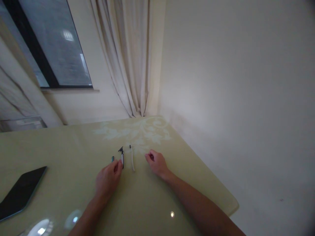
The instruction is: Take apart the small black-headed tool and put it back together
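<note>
My left hand [108,180] is closed, its thumb and fingertips pinching the handle of a razor [122,156] with a dark head that points away from me. Just right of the razor lies a slim white toothbrush [132,159] with dark bristles at its far end, apart from both hands. A small dark item with a bluish-green edge [113,159] shows behind my left hand; most of it is hidden. My right hand [157,164] hovers over or rests on the table right of the toothbrush, fingers curled in, with nothing visible in them.
A dark tablet [23,191] lies at the left on the pale yellow-green glossy table [73,144]. The table's right edge slants along a white wall [233,98]. Beyond the far edge hang curtains [130,59] beside a window [61,42]. A clear box [23,124] stands behind the table.
</note>
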A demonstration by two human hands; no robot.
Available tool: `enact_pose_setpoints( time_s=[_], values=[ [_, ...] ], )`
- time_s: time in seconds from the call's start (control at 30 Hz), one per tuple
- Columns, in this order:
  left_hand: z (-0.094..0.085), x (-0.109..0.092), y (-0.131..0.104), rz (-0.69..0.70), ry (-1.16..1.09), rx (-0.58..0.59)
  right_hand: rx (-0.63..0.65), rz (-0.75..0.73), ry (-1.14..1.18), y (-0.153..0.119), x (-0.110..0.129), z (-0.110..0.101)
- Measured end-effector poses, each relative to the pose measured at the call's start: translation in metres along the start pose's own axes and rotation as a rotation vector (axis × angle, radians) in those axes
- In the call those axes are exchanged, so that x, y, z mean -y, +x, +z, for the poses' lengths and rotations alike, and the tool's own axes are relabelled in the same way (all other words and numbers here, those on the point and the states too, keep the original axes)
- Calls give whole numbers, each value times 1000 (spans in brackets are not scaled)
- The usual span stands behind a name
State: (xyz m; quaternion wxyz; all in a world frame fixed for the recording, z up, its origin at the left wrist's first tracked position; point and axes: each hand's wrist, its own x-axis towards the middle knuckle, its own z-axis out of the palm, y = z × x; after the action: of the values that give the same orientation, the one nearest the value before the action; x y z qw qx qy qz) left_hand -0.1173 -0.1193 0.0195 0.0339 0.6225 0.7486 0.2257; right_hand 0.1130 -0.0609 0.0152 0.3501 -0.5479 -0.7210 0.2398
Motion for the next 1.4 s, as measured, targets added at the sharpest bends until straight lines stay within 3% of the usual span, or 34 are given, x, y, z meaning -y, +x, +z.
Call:
enact_pose_setpoints(
  time_s=[0.17, 0.37, 0.97, 1.13, 1.27, 1.4],
  values=[
    [-11, -3, 3, -69, 95, 113, 11, 21, -54, -2, 5, -2],
    [-9, -10, 1, -14, 215, 177, 32, -4, -78, -3, 7, 0],
    [-6, -26, 13, -25, 260, 258, 11, 21, -26, 1, 4, 2],
    [-10, -21, 14, -18, 276, 215, 5, 18, -1, 3, 1, 2],
    [-15, -21, 8, -44, 225, 79, -21, 0, 112, 2, 1, 1],
    [-5, -34, -13, 143, 89, -121, 23, -119, 430, -3, 13, 1]
  ],
)
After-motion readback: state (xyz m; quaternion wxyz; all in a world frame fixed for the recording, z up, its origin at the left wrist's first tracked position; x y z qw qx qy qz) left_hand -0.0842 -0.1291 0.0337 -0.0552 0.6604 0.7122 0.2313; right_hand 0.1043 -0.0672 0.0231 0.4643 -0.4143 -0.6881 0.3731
